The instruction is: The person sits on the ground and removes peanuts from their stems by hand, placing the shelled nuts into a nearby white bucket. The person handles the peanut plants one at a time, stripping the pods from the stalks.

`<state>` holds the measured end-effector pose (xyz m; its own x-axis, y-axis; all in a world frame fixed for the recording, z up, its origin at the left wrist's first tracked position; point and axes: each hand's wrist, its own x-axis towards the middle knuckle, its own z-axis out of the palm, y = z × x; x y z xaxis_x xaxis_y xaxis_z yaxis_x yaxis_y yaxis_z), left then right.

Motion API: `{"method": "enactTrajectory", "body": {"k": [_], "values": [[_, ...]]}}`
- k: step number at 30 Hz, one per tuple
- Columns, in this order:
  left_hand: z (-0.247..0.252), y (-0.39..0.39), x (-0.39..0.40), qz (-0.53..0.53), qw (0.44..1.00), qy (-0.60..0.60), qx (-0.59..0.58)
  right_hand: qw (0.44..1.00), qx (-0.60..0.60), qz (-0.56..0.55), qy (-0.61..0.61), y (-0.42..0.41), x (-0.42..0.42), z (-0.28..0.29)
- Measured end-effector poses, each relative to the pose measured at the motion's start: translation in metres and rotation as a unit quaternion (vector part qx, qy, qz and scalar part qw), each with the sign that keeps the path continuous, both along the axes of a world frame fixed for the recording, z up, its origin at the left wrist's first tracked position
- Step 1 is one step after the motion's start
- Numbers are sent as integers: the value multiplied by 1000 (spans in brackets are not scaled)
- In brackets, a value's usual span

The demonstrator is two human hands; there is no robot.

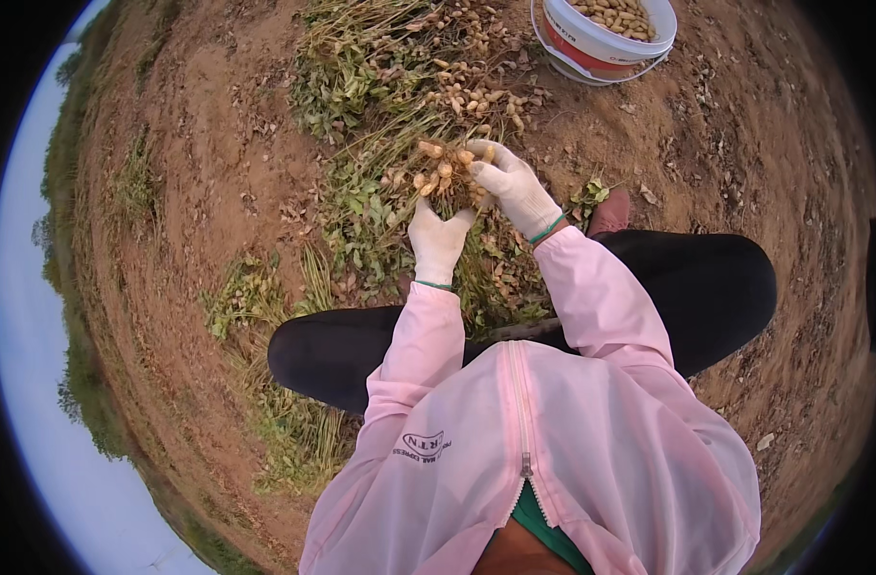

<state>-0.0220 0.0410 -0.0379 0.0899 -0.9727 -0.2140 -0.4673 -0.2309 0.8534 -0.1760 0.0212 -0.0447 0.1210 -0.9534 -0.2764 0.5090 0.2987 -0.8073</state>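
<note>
A cluster of peanut pods (444,171) on a pulled peanut plant is up between my two hands, its roots and stems tangled among the pods. My left hand (439,241), in a white knit glove, grips the plant from below, thumb and fingers around the stems. From the right, my right hand (511,180), gloved the same way, has its thumb and fingers closed on pods at the cluster's edge. Green leafy peanut vines (362,223) lie on the ground under and beside the hands. The right hand's fingertips are partly hidden by pods.
A white plastic bucket (589,61) with a red band and wire handle stands at the upper right, holding picked peanuts (618,16). More uprooted plants with pods (467,93) are heaped ahead. Behind my left knee lie further vines (301,431). Bare brown soil (193,215) surrounds everything.
</note>
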Motion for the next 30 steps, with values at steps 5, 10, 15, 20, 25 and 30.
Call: {"method": "enactTrajectory", "body": {"k": [5,10,15,20,25,30], "values": [[-2,4,-3,4,1000,9,14,973,-45,-21,225,-2,3,17],[-12,-7,0,16,975,222,23,987,60,-130,-76,5,32,-1],[-12,0,3,19,991,131,21,949,124,-136,-257,1,35,-10],[9,-2,14,-29,999,-4,-34,985,84,-74,-129,2,29,10],[34,-9,26,-118,981,118,-94,997,50,13,-60,-5,29,36],[3,-11,29,-16,997,-12,-69,938,-70,-76,332,-13,50,17]]}}
